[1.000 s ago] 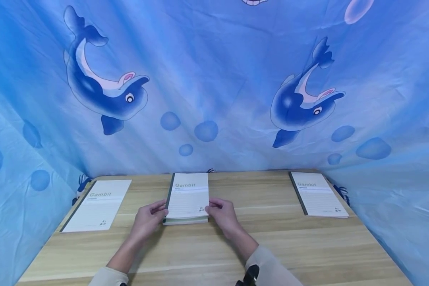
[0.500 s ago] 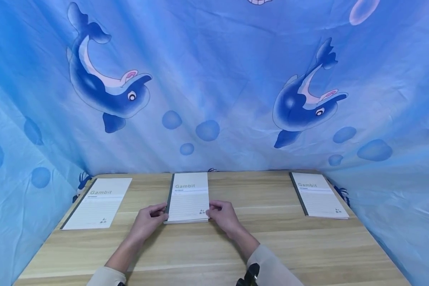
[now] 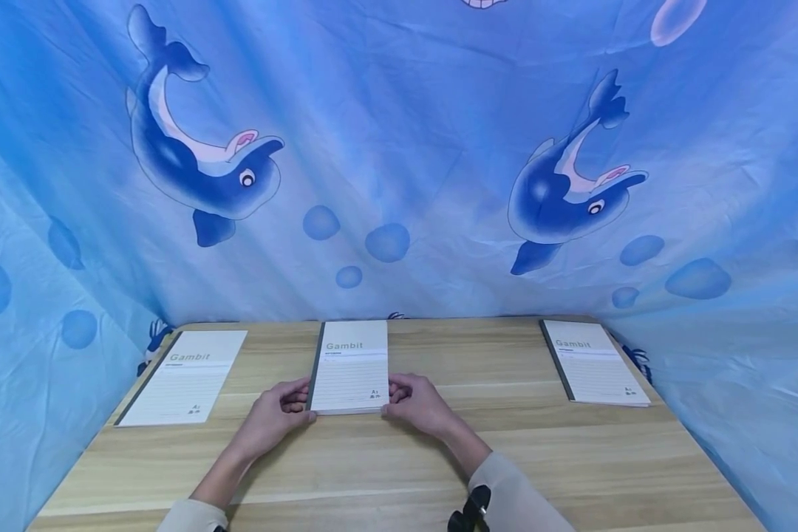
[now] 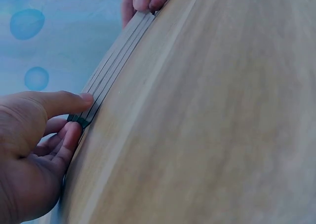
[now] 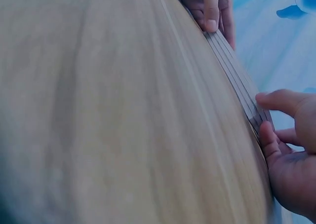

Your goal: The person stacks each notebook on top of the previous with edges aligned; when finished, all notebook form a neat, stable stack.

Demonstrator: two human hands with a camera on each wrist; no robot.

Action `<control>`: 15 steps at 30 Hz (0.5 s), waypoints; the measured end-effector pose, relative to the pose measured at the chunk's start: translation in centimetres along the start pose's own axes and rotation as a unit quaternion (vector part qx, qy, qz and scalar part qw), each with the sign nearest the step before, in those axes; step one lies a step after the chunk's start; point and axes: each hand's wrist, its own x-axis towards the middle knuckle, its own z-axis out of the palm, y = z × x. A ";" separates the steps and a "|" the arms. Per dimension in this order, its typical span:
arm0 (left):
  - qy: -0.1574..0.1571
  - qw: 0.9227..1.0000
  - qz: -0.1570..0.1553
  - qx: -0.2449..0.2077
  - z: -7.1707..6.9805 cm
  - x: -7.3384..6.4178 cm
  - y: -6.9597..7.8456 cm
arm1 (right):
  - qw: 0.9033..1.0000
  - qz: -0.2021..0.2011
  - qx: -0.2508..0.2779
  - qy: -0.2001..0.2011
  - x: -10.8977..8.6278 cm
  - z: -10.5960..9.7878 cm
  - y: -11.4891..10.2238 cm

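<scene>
A neat stack of white "Gambit" notebooks (image 3: pixel 349 369) with dark spines lies at the middle of the table's far side. My left hand (image 3: pixel 269 417) holds its near left corner, thumb at the front edge and fingers curled along the spine side. At the near right corner, my right hand (image 3: pixel 424 406) grips in the same way. Several layered page edges of the notebook stack (image 4: pixel 116 61) show in the left wrist view, lined up closely. The right wrist view has the right thumb and fingers at the corner of the stack (image 5: pixel 234 76).
To the left on the wooden table (image 3: pixel 372 473) lies a white Gambit notebook (image 3: pixel 185 380). Another Gambit notebook (image 3: pixel 595 363), perhaps more than one, is at the right. A blue curtain (image 3: pixel 425 148) with dolphins hangs behind the table's far edge.
The upper notebook, which sat askew with a green-edged one sticking out below it, now lies flush on the stack. Both thumbs have shifted to the near corners.
</scene>
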 end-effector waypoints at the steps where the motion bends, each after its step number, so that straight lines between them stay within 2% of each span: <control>1: 0.002 1.000 0.001 0.000 0.0 0.0 0.0 | 1.000 -0.004 -0.010 0.002 0.0 0.0 0.0; 5: 0.008 1.000 -0.002 -0.003 0.1 0.0 0.0 | 0.999 -0.010 -0.037 0.009 0.0 0.1 0.0; 9: 0.014 1.000 -0.012 -0.001 0.1 0.1 0.1 | 0.999 -0.015 -0.047 0.015 -0.1 0.3 -0.1; 15: 0.014 1.000 -0.009 -0.006 0.2 -0.1 0.2 | 0.998 -0.021 -0.057 0.024 -0.2 0.6 0.2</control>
